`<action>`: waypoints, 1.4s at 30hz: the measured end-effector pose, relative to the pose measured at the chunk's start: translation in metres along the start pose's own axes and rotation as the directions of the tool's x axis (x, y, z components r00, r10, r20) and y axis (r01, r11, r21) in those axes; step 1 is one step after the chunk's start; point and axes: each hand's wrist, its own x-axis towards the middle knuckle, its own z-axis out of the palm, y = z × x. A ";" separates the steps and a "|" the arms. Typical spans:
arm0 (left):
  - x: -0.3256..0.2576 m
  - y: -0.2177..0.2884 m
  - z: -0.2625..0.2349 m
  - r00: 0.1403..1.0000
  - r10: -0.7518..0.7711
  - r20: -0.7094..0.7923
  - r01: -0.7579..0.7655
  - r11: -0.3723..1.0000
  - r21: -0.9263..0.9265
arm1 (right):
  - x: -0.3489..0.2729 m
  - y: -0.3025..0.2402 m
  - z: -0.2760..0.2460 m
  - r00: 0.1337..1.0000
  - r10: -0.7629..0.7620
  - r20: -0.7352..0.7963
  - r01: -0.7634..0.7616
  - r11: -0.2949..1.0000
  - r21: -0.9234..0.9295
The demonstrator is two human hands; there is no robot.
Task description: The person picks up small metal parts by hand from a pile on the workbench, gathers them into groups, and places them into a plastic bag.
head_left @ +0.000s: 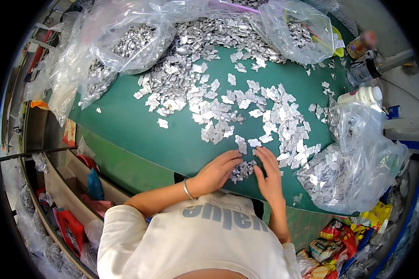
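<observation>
Cupping small foil pile (242, 171) w/ both hands (243, 173); clear bags (354, 172) beside, green mat (139, 135)

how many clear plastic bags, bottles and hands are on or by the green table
clear plastic bags of silver pieces: 3
bottles: white bottle, dark bottle, orange-capped bottle: 3
hands: left hand, right hand: 2
total: 8
</observation>
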 end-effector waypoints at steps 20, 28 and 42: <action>-0.081 -0.012 -0.030 0.694 -0.400 0.599 0.718 0.325 -0.616 | -0.010 -0.024 0.049 0.984 -0.180 -0.002 0.177 0.967 -0.183; 0.046 -0.023 -0.051 0.908 0.136 -0.396 0.077 0.875 0.477 | 0.046 -0.007 0.027 0.982 -0.184 -0.044 0.162 0.938 -0.308; 0.012 -0.001 -0.022 0.995 0.099 -0.029 -0.094 0.988 0.126 | 0.000 0.001 0.006 0.993 -0.061 -0.103 0.053 0.996 -0.077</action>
